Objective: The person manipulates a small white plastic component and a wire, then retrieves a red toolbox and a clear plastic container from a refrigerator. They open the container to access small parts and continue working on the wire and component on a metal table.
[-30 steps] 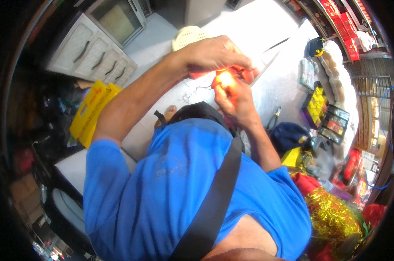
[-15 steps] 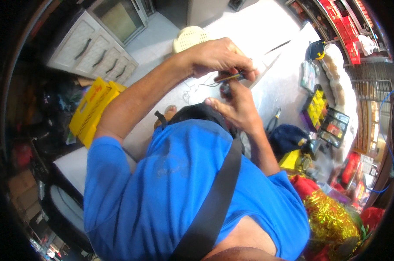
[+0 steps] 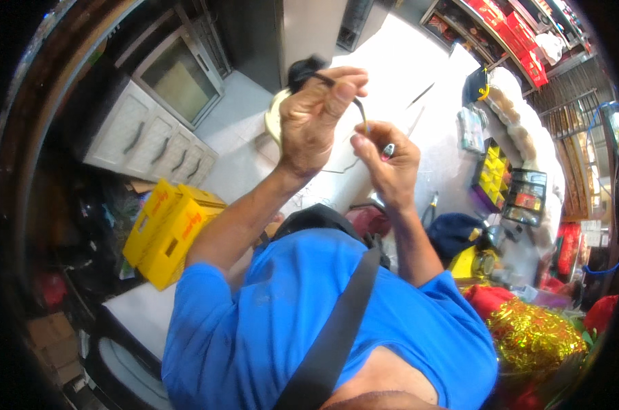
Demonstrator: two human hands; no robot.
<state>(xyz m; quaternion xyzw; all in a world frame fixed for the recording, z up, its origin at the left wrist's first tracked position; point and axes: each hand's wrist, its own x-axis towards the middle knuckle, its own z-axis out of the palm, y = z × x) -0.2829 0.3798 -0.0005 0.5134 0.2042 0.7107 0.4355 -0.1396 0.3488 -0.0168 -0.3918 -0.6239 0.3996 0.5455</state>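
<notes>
My left hand (image 3: pixel 309 126) is raised in front of my chest, its thumb and fingers closed on a black cable (image 3: pixel 361 108). A dark, rounded thing (image 3: pixel 305 72) sits just beyond those fingers; motion blur hides its kind. The cable curves across to my right hand (image 3: pixel 395 167), which pinches its lower, yellowish end between thumb and forefinger. In the curl of the same right hand lies a small pen-like tool (image 3: pixel 388 152) with a clear and reddish end; the remainder is hidden. A thin grey cord (image 3: pixel 342 169) hangs between the two wrists.
Pliers (image 3: pixel 430 207) lie on the pale work surface to the right, near a dark blue cap (image 3: pixel 454 234). Beyond are a yellow compartment box (image 3: pixel 492 174) and a black organizer case (image 3: pixel 526 197). At left stand a yellow carton (image 3: pixel 169 232) and a drawer cabinet (image 3: pixel 145 133). A cream stool (image 3: pixel 274 123) is ahead.
My hands were close together over the wires. The left hand has turned upright and drawn away from the right, with the cable now stretched between them.
</notes>
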